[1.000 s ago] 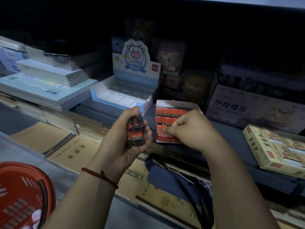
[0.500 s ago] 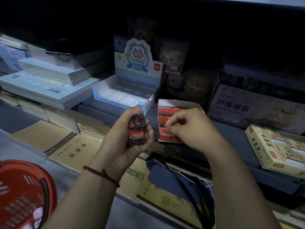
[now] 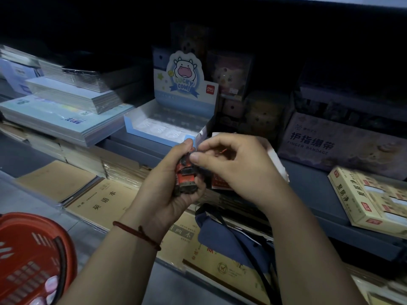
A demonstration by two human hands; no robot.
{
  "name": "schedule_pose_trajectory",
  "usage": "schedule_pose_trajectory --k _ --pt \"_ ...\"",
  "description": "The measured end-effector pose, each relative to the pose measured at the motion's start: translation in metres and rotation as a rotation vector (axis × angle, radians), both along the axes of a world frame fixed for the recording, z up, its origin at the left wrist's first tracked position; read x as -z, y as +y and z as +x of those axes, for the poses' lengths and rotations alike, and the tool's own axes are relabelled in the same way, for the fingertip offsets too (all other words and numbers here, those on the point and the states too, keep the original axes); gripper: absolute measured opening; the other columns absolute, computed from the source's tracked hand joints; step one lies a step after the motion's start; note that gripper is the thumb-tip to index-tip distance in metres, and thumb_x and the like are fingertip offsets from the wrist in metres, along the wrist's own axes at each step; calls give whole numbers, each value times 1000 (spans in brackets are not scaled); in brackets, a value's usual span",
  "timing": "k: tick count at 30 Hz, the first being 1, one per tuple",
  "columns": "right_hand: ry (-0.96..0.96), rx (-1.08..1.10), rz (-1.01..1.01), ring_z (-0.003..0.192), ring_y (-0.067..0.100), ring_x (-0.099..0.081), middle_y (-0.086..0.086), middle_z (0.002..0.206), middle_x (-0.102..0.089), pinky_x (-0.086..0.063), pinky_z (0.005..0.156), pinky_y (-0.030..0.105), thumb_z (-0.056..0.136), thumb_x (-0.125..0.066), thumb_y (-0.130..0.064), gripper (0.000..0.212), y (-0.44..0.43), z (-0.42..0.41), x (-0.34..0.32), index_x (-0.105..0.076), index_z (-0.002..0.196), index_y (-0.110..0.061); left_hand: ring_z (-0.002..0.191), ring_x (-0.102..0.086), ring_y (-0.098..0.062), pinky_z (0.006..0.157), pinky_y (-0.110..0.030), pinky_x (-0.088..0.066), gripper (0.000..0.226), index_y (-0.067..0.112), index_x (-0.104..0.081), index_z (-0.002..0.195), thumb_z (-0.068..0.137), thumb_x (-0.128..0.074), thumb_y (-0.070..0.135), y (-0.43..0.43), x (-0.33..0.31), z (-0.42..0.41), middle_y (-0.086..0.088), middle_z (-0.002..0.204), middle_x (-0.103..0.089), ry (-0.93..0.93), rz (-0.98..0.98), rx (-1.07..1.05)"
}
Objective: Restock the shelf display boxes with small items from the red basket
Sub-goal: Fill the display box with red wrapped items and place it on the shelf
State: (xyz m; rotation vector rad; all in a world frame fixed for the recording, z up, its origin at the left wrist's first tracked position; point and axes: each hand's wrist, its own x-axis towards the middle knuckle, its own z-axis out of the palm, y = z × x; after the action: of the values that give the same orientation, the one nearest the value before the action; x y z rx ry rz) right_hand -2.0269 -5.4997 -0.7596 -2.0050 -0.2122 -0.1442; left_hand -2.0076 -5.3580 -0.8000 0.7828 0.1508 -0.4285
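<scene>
Head view, centre of frame.
Left hand (image 3: pixel 167 192): fingers and thumb wrapped tight round a stack of small items (image 3: pixel 186 176), red and black, held upright in the palm.
Right hand (image 3: pixel 235 166): fingers curled, thumb and forefinger drawn narrow onto the top of the same stack, thumb tip touching it.
Red display box (image 3: pixel 220 182): on the shelf just behind the right hand, mostly hidden by it.
Red basket (image 3: pixel 33 249): lower left corner, well apart from both hands.
</scene>
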Motion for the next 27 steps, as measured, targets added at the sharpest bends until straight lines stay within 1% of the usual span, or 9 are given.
schedule_pose_trajectory --k 2,4,6,11,15,21,23,24,27 --pt "13 23 26 66 7 -64 5 81 -75 -56 66 23 83 -84 -23 10 4 3 6 -79 91 -18 68 -66 -11 55 -19 -50 28 11 -76 91 89 -72 38 -2 0 -1 -9 97 -73 -8 16 -5" --pt "5 75 54 62 10 -65 7 73 -74 -55 63 32 86 -80 -19 2 4 8 10 -80 86 -17 66 -64 -13 56 -19 -50 34 9 -72 101 88 -74 40 -3 1 -2 -11 92 -69 -3 -1 -15" --pt "7 135 105 57 8 -63 8 66 -73 -51 59 28 89 -76 -16 8 1 11 12 -80 83 -17 65 -62 -13 56 -19 -50 38 10 -69 106 87 -75 42 -3 2 -1 -10 85 -66 4 -15 -21" --pt "98 184 241 60 12 -67 12 71 -75 -50 55 22 90 -74 -9 3 -6 12 9 -76 88 -8 65 -56 -13 55 -20 -49 24 15 -68 92 87 -75 37 -1 2 1 -5 79 -65 33 -3 -65" --pt "133 202 300 65 16 -69 16 78 -76 -55 61 26 91 -72 -5 1 -9 12 8 -72 90 -4 67 -55 -14 56 -21 -49 19 16 -69 87 87 -75 33 0 0 -1 -5 78 -66 52 5 -89" --pt "127 214 402 72 25 -75 18 81 -76 -63 72 35 93 -69 0 4 -24 7 0 -71 95 -2 66 -55 -14 58 -22 -48 18 15 -68 89 84 -77 31 0 -1 -2 -5 79 -66 59 5 -76" --pt "113 242 369 72 25 -75 17 81 -75 -64 71 33 95 -66 0 8 -32 7 -3 -72 97 -5 65 -55 -14 57 -21 -47 17 16 -67 89 84 -76 30 0 -2 -3 -5 79 -65 52 -2 -64" --pt "104 249 305 71 23 -74 16 81 -74 -63 69 31 96 -64 0 11 -38 6 -4 -72 97 -7 64 -55 -14 57 -20 -47 17 16 -66 89 84 -75 29 0 -3 -3 -5 79 -65 50 -3 -61" --pt "85 245 -28 70 13 -68 8 81 -73 -60 70 26 99 -61 -6 19 -53 4 -5 -75 97 -19 65 -55 -14 56 -20 -46 19 16 -64 90 82 -75 28 1 -2 -4 -6 79 -65 47 0 -56"
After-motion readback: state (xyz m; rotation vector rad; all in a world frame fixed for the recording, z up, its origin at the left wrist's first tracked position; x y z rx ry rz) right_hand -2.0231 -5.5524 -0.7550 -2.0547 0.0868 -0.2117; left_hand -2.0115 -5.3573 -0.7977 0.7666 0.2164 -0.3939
